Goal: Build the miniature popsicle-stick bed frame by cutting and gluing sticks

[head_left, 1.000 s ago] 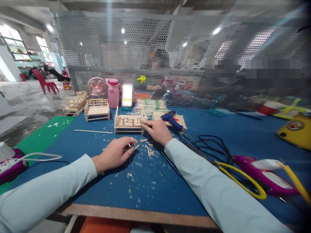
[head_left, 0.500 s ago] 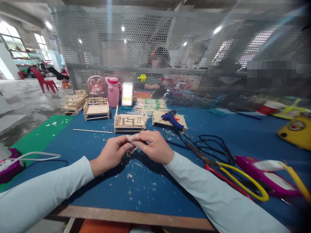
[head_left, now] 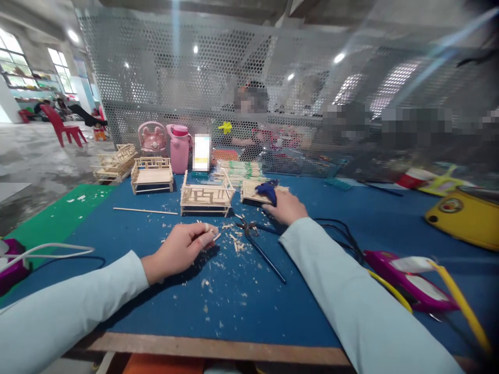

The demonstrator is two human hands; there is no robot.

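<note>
My left hand [head_left: 177, 252] is low over the table, thumb and fingers pinched on a short wooden stick [head_left: 217, 237]; white tape covers a fingertip. Farther right, my right hand [head_left: 289, 208] is closed round the handle of a blue glue gun [head_left: 266, 190], which rests on a flat wooden-stick panel [head_left: 248, 193]. Just beyond my left hand stands a miniature stick-built bench [head_left: 206, 198] with a latticed back. Pliers [head_left: 267, 255] lie with jaws apart between my hands, beside small stick offcuts [head_left: 236, 244].
More miniature benches [head_left: 153, 176] stand at the back left near a pink bottle [head_left: 180, 150] and a lit phone [head_left: 201, 153]. One long stick [head_left: 145, 211] lies at left. Purple power strips [head_left: 409, 280] sit at both sides. A perforated metal screen [head_left: 175, 78] rises behind.
My right hand has left my left hand and moved forward and right to the glue gun, taking hold of its handle. My left hand stays near the same place, uncovering pliers and offcuts.
</note>
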